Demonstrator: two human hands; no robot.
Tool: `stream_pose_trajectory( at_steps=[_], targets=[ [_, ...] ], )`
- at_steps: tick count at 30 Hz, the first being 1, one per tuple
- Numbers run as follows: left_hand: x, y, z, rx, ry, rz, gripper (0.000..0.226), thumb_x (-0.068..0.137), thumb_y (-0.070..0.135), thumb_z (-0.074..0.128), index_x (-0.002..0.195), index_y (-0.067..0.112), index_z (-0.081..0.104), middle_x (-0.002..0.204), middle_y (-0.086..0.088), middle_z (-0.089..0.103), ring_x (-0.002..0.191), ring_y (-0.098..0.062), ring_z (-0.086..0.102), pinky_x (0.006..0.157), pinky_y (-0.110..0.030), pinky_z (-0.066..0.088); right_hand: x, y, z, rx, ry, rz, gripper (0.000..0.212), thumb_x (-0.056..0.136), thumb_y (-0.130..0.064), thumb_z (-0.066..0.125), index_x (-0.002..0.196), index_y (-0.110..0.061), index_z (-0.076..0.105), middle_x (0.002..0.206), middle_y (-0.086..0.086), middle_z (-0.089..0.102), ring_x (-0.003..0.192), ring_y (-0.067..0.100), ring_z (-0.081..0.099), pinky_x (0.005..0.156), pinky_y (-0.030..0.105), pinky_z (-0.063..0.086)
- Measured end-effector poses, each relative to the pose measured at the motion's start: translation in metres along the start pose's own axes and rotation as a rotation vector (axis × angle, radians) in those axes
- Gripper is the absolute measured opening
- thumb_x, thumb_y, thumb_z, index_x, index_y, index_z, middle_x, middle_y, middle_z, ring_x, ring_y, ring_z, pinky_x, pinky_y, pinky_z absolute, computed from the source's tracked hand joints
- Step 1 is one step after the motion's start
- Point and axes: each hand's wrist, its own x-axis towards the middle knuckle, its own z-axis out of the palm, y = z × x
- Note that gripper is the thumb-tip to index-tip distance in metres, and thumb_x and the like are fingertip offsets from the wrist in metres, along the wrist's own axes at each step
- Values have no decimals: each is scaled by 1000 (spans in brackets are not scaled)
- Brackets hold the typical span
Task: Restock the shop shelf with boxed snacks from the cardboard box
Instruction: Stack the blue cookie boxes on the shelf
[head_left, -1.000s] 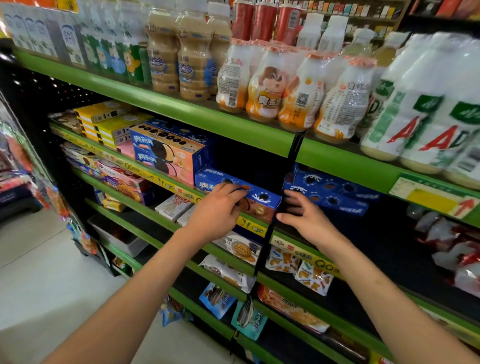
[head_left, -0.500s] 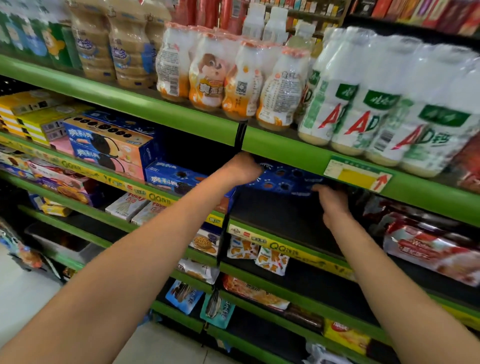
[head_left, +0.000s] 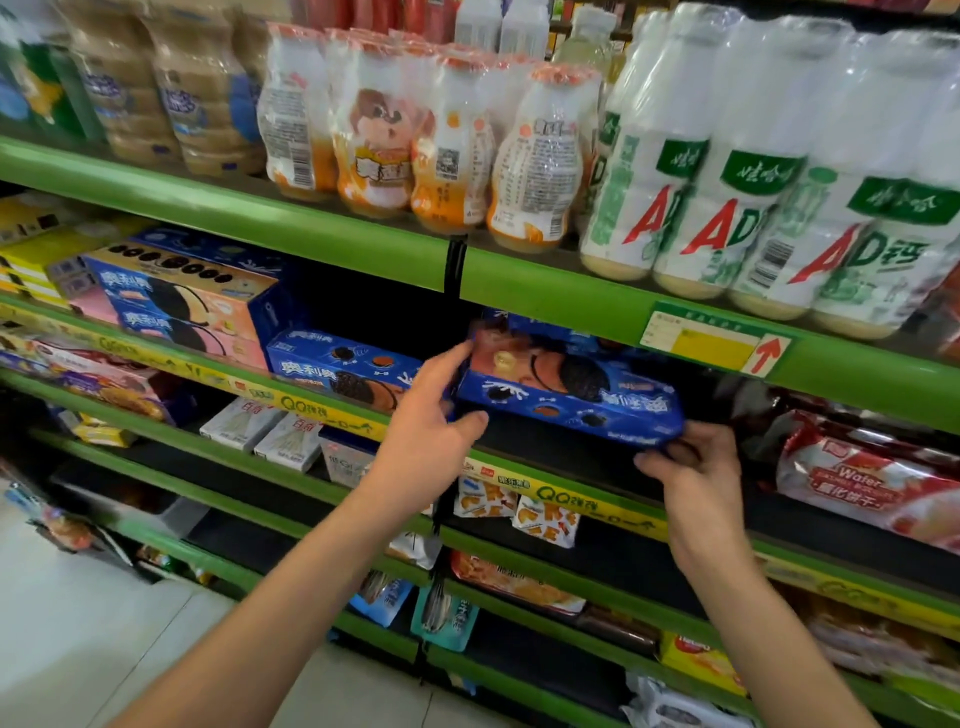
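Observation:
A long blue cookie box (head_left: 571, 387) is held between both my hands just above the dark second shelf (head_left: 582, 467), tilted with its printed face toward me. My left hand (head_left: 431, 415) grips its left end, thumb underneath. My right hand (head_left: 691, 462) pinches its lower right corner. Another blue cookie box (head_left: 337, 366) lies flat on the shelf to the left. Further left stand stacked blue and pink cookie boxes (head_left: 176, 301). No cardboard box is in view.
Green shelf edge (head_left: 545, 291) with a yellow price tag (head_left: 711, 345) hangs just above the held box. Bottled drinks (head_left: 727, 171) fill the top shelf. A red wafer pack (head_left: 862, 483) lies to the right. Lower shelves hold small white boxes (head_left: 260, 431) and snack bags (head_left: 514, 509).
Both hands reached deep into the shelf and have now drawn the blue cookie box forward and turned it up, gripping its two ends. The view shifted right.

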Motion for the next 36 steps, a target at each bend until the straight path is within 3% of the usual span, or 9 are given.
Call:
stream_pose_trajectory(
  at_steps=[2,7,12,16,21,26,29,32,36],
  targets=[
    [-9,-7,-8,-80,13,-3,61,93,-4,58,124,49,47,133,13,55,111,16,53,85,-3,44,-4,0,1,-7,-23,-25,48,75,11,71,94,-29,51,100,-4,67,89,-2,66,76,23,45],
    [-21,-18,-27,-195,58,-40,63,93,-2,60,106,59,62,127,9,61,114,6,57,80,-15,51,-11,-8,8,8,-88,-74,47,74,12,72,93,-25,49,87,-21,71,81,-6,66,65,10,49],
    [-25,-27,-50,-310,108,-80,30,90,13,67,113,32,65,115,5,69,113,-15,63,96,-35,48,-23,-17,22,148,-196,-71,47,75,11,72,91,-27,50,116,-3,67,101,10,68,81,31,52],
    [-25,-25,-62,-465,181,-152,37,76,27,69,111,18,61,102,0,67,95,-17,69,77,-27,57,-30,-29,41,403,-270,16,35,73,-13,75,94,-19,47,116,6,65,102,20,70,78,40,59],
    [-27,-22,-82,-425,-258,-414,55,72,19,76,125,18,63,116,-10,71,97,-24,70,74,-32,57,-24,-47,68,567,-310,122,22,77,-9,68,91,-21,56,103,5,68,87,19,69,75,39,57],
    [-26,-15,-60,-225,-496,-415,51,75,22,72,125,21,61,113,-9,72,92,-18,68,75,-29,55,-42,-55,107,308,-550,5,23,76,-6,71,92,-22,73,88,-6,75,79,7,68,68,21,55],
    [-23,-12,-58,-289,-453,-365,53,67,19,76,118,20,62,99,3,73,90,-16,68,70,-32,57,-50,-64,124,190,-606,-112,15,78,-13,75,86,-25,74,84,-12,74,76,0,65,67,15,51],
    [-24,-12,-67,-440,-356,-355,68,67,26,80,129,18,53,104,-3,72,89,-24,68,65,-37,59,-51,-75,130,122,-669,-149,16,73,-24,79,82,-24,66,79,-9,71,71,4,65,64,19,52],
    [-23,-13,-84,-452,-60,-286,70,65,19,78,125,-2,49,94,-11,72,77,-24,71,58,-38,59,-58,-79,129,-58,-874,-237,10,83,-30,71,92,-33,70,97,-15,73,92,1,67,83,18,52]
  ],
)
